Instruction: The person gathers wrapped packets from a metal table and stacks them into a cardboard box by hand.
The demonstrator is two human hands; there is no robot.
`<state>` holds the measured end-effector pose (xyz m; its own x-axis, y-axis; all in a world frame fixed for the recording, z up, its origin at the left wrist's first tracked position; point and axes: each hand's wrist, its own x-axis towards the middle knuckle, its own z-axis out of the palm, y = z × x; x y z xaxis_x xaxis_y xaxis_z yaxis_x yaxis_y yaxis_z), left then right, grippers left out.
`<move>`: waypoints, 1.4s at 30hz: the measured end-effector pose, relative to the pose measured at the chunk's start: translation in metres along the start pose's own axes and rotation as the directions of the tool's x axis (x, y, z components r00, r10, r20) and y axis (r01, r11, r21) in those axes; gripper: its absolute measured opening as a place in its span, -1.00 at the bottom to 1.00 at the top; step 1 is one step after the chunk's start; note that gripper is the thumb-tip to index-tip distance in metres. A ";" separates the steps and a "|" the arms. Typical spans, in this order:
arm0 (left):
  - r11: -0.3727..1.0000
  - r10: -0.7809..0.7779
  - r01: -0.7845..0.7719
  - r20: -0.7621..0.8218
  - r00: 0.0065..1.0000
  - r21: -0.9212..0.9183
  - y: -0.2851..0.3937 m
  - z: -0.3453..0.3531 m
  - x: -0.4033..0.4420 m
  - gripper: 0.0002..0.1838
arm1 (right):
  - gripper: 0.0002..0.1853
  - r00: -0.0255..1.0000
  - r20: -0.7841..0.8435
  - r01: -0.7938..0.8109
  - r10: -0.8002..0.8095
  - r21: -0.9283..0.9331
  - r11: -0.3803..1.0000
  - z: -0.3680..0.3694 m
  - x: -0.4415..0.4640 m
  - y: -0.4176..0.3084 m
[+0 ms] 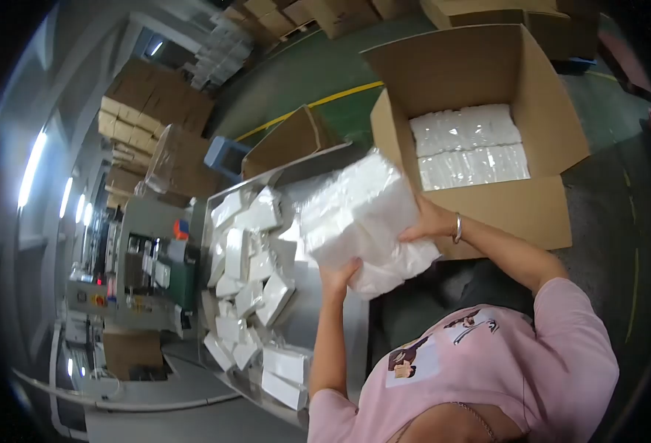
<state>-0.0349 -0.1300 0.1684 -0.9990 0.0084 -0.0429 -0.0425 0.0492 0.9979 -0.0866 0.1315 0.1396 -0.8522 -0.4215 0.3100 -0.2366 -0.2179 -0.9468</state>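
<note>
Between my two hands I hold a large white bundle (362, 214) wrapped in clear, crinkled plastic. My left hand (338, 277) grips its lower left side, with the thumb over the front. On its right side my right hand (426, 220) is closed, a bracelet at the wrist. The bundle is tilted above the edge of a metal table (307, 303). Many small white wrapped packs (248, 258) lie loosely heaped on that table. What exactly is inside the bundle cannot be made out.
An open cardboard box (480, 214) at the right holds rows of similar white wrapped bundles (473, 151). Behind the table stand another open carton (285, 144) and a blue stool (224, 156). A machine (152, 258) is at the left. Stacked cartons (155, 96) stand further back.
</note>
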 end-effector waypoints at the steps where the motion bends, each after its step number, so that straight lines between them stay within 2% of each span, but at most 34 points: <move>1: 0.999 0.032 -0.030 0.037 0.999 -0.034 0.006 0.022 0.025 -0.39 | 0.37 0.998 -0.058 -0.035 0.036 0.022 0.999 -0.024 -0.001 -0.006; 3: 0.990 0.042 -0.061 0.144 0.989 0.131 0.004 0.064 0.084 -0.10 | 0.36 0.981 -0.172 -0.079 0.092 0.081 0.994 -0.074 -0.002 -0.018; 6: 0.970 0.204 -0.229 0.246 0.947 0.077 0.011 0.146 0.150 0.19 | 0.34 0.928 -0.354 -0.082 0.119 0.117 0.990 -0.148 -0.004 -0.018; 7: 0.969 0.229 -0.245 0.289 0.930 0.018 0.019 0.175 0.165 0.25 | 0.34 0.908 -0.411 -0.072 0.084 0.045 0.996 -0.175 -0.005 -0.008; 8: 0.959 0.250 -0.277 0.289 0.924 0.058 0.009 0.198 0.187 0.25 | 0.34 0.886 -0.462 -0.069 0.048 -0.028 0.997 -0.199 -0.007 0.002; 9: 0.946 0.269 -0.308 0.287 0.919 0.099 -0.004 0.220 0.207 0.25 | 0.33 0.848 -0.504 -0.186 0.163 0.005 0.982 -0.218 -0.009 0.002; 10: 0.931 0.287 -0.336 0.285 0.915 0.141 -0.019 0.237 0.220 0.25 | 0.34 0.794 -0.570 -0.292 0.211 -0.053 0.955 -0.238 -0.012 0.024; 12: 0.836 0.142 -0.244 0.236 0.961 0.492 -0.054 0.262 0.241 0.27 | 0.37 0.673 -0.692 -0.492 0.261 -0.157 0.856 -0.277 -0.015 0.075; 13: 0.742 0.080 -0.189 0.194 0.978 0.644 -0.075 0.274 0.252 0.28 | 0.41 0.523 -0.724 -0.735 0.450 -0.115 0.668 -0.281 -0.010 0.082; 15: 0.518 -0.073 -0.067 0.123 0.990 0.853 -0.132 0.290 0.266 0.31 | 0.44 0.347 -0.751 -0.930 0.562 -0.198 0.309 -0.276 0.006 0.117; 16: 0.379 -0.147 -0.011 0.072 0.987 0.926 -0.164 0.292 0.270 0.34 | 0.45 0.246 -0.768 -0.968 0.592 -0.230 0.104 -0.270 0.009 0.142; 17: 0.380 -0.234 0.092 -0.001 0.972 0.921 -0.199 0.289 0.272 0.35 | 0.45 0.263 -0.767 -0.951 0.585 -0.309 0.023 -0.261 0.004 0.174; 18: 0.374 -0.318 0.191 -0.068 0.946 0.907 -0.206 0.291 0.273 0.37 | 0.44 0.284 -0.768 -0.922 0.575 -0.384 -0.057 -0.255 0.005 0.193; 19: 0.344 -0.477 0.271 -0.081 0.875 0.899 -0.213 0.293 0.279 0.36 | 0.46 0.248 -0.764 -0.929 0.595 -0.361 -0.077 -0.256 0.006 0.210; 22: 0.629 -0.536 0.428 -0.037 0.843 0.649 -0.230 0.278 0.298 0.34 | 0.45 0.152 -0.862 -0.981 0.484 -0.192 -0.034 -0.279 -0.009 0.228; 23: 0.589 -0.573 0.428 -0.019 0.819 0.685 -0.226 0.275 0.306 0.32 | 0.49 0.024 -0.776 -0.998 0.630 -0.057 -0.032 -0.292 -0.009 0.218; 26: 0.552 -0.584 0.308 0.096 0.806 0.775 -0.248 0.266 0.311 0.27 | 0.52 0.245 -0.532 -0.969 0.811 -0.127 0.210 -0.282 -0.021 0.272; 27: 0.540 -0.602 0.329 0.082 0.794 0.774 -0.248 0.267 0.309 0.24 | 0.54 0.229 -0.479 -0.963 0.848 -0.242 0.123 -0.270 -0.004 0.259; 29: 0.517 -0.628 0.369 0.049 0.777 0.772 -0.237 0.265 0.305 0.20 | 0.53 0.174 -0.491 -0.975 0.854 -0.207 0.079 -0.267 0.002 0.259; 32: 0.536 -0.580 0.309 0.076 0.811 0.786 -0.219 0.265 0.290 0.13 | 0.49 0.160 -0.578 -0.973 0.800 -0.231 0.027 -0.265 0.000 0.264; 33: 0.538 -0.514 0.178 0.153 0.844 0.824 -0.216 0.262 0.284 0.06 | 0.47 0.147 -0.605 -0.969 0.783 -0.247 -0.010 -0.263 -0.002 0.259; 34: 0.629 -0.202 -0.090 0.275 0.940 0.772 -0.200 0.255 0.272 -0.14 | 0.46 0.138 -0.633 -0.965 0.762 -0.259 -0.040 -0.262 -0.002 0.255; 35: 0.759 -0.201 -0.090 0.364 0.909 0.644 -0.183 0.240 0.264 -0.31 | 0.42 0.168 -0.673 -0.954 0.721 -0.294 -0.052 -0.263 -0.003 0.254; 36: 0.865 -0.179 -0.082 0.458 0.871 0.495 -0.118 0.227 0.252 -0.48 | 0.38 0.196 -0.712 -0.945 0.675 -0.322 -0.065 -0.264 -0.004 0.253; 37: 0.959 -0.135 -0.011 0.490 0.861 0.284 -0.064 0.212 0.237 -0.56 | 0.12 0.314 -0.757 -0.931 0.574 -0.365 0.027 -0.262 -0.004 0.243; 38: 0.997 -0.080 0.062 0.518 0.852 0.051 -0.007 0.197 0.218 -0.64 | 0.02 0.409 -0.712 -0.909 0.570 -0.369 0.192 -0.263 0.001 0.235; 39: 0.999 0.047 -0.033 0.502 0.864 -0.038 0.059 0.182 0.193 -0.76 | -0.08 0.503 -0.669 -0.864 0.548 -0.365 0.347 -0.267 0.007 0.225; 40: 0.959 0.275 -0.202 0.487 0.829 -0.197 0.108 0.170 0.171 -0.76 | -0.16 0.594 -0.626 -0.795 0.506 -0.357 0.491 -0.271 0.012 0.211; 41: 0.827 0.559 -0.462 0.377 0.739 -0.320 0.141 0.166 0.151 -0.76 | -0.35 0.654 -0.617 -0.719 0.438 -0.326 0.614 -0.258 0.028 0.183; 42: 0.583 0.810 -0.713 0.208 0.548 -0.389 0.173 0.162 0.131 -0.74 | -0.44 0.705 -0.589 -0.655 0.396 -0.327 0.681 -0.240 0.042 0.148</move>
<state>-0.1714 0.0411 0.3277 -0.5801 0.2523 0.7745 0.6836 -0.3661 0.6314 -0.2700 0.2930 -0.0082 -0.9691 0.1346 -0.2068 0.2447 0.4152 -0.8762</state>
